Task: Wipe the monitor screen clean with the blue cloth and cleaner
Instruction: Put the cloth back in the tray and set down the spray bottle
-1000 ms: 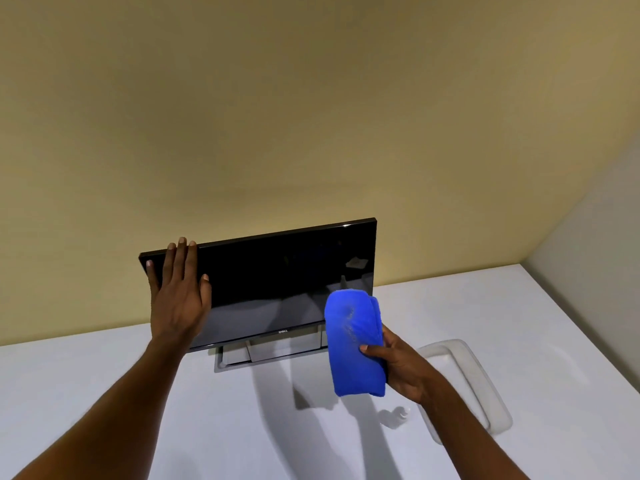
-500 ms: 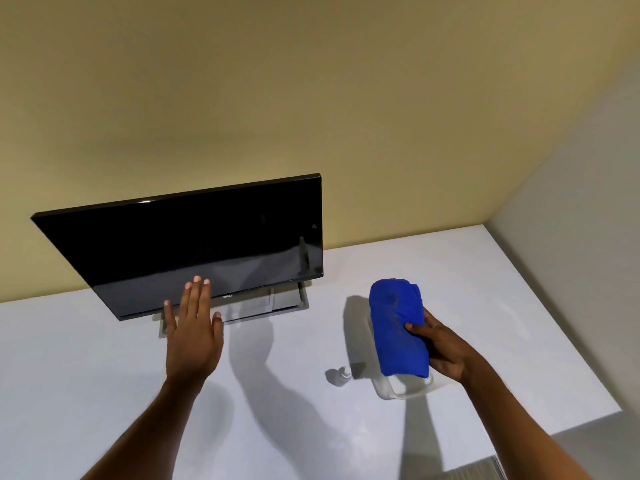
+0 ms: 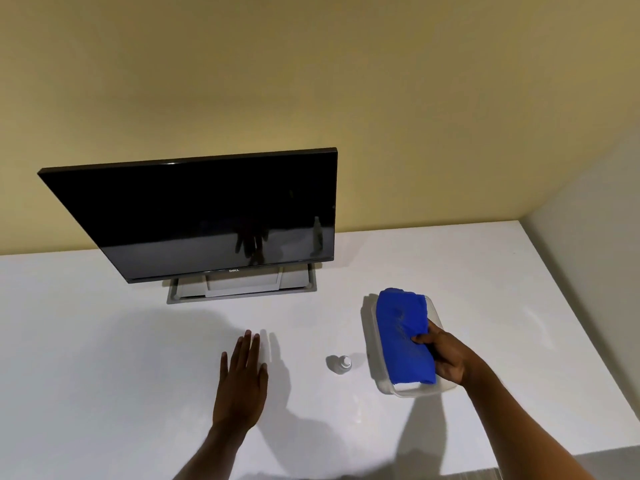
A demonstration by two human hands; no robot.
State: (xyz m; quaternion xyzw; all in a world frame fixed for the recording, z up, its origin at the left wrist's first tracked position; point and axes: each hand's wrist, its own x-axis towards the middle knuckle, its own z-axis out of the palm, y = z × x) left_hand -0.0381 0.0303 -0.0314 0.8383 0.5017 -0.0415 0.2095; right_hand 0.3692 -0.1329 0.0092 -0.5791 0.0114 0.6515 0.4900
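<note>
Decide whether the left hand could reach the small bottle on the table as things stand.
Probably yes: the left hand is flat and holds nothing, and only bare table lies between it and the small bottle.

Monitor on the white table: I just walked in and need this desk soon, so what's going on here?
A person is at the table with cleaning things out. Their right hand grips the folded blue cloth at the clear tray; whether the cloth rests in it is unclear. Their left hand is open, fingers straight, low over the table in front of the monitor. A small cleaner bottle stands between the hands. Nothing touches the dark screen right now.
</note>
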